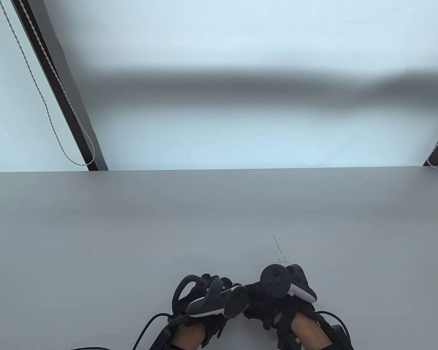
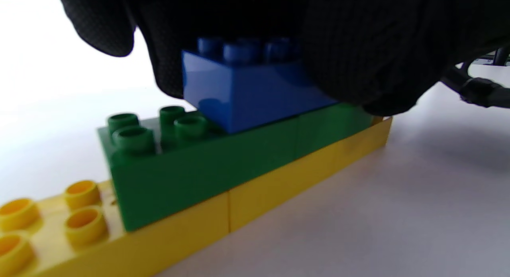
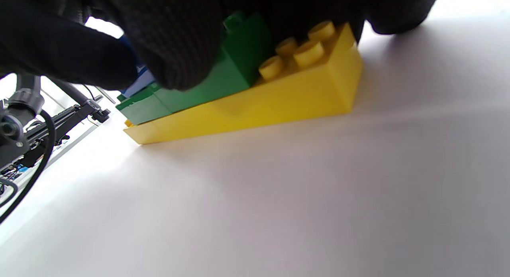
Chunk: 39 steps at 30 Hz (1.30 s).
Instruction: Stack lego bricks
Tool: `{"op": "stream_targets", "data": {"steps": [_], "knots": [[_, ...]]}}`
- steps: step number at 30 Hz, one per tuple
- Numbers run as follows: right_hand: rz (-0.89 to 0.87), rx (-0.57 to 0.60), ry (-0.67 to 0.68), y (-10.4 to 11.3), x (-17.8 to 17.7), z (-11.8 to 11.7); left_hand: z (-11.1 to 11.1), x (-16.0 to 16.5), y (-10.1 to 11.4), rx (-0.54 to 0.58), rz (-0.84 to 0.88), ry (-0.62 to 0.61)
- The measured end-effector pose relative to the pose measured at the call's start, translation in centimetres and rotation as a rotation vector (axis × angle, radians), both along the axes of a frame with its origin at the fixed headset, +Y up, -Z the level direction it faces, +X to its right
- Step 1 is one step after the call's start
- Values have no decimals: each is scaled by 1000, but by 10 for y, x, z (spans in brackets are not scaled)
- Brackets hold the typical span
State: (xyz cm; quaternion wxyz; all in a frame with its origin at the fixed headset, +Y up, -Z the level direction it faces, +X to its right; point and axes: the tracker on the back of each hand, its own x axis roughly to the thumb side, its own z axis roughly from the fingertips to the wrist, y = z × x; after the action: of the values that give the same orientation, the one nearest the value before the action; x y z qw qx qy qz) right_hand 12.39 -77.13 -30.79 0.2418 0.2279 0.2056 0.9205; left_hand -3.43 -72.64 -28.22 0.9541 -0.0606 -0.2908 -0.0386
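Observation:
A blue brick [image 2: 247,89] sits on top of a row of green bricks [image 2: 191,177], which sits on a row of yellow bricks [image 2: 279,181] on the white table. My left hand [image 2: 255,14] grips the blue brick from above, with fingers [image 2: 167,69] on both sides of it. My right hand [image 3: 287,10] holds the stack's other end, with fingers [image 3: 179,50] over the green bricks [image 3: 235,65] and the yellow bricks [image 3: 279,97]. In the table view both hands, left [image 1: 211,302] and right [image 1: 277,302], meet at the near edge and hide the bricks.
The grey table [image 1: 131,237] stretches away from the hands to its far edge. A black frame post with a cord [image 1: 58,91] stands beyond the far left corner. Cables [image 3: 24,121] lie to the left of the stack.

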Motion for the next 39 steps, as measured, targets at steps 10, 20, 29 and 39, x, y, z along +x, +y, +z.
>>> {"op": "stream_targets", "data": {"steps": [10,20,29,39], "knots": [[-2,-1,3,0,0,0,-8,-2,-3,-66,45,31],[-10,-2,11,-1,1,-1,-22,-12,-9,-211,140,52],[-5,-1,13,-1,1,-2,-28,-17,-14,-289,196,51],[73,102,46,5,-5,3,-29,-30,-20,-309,232,31]]}}
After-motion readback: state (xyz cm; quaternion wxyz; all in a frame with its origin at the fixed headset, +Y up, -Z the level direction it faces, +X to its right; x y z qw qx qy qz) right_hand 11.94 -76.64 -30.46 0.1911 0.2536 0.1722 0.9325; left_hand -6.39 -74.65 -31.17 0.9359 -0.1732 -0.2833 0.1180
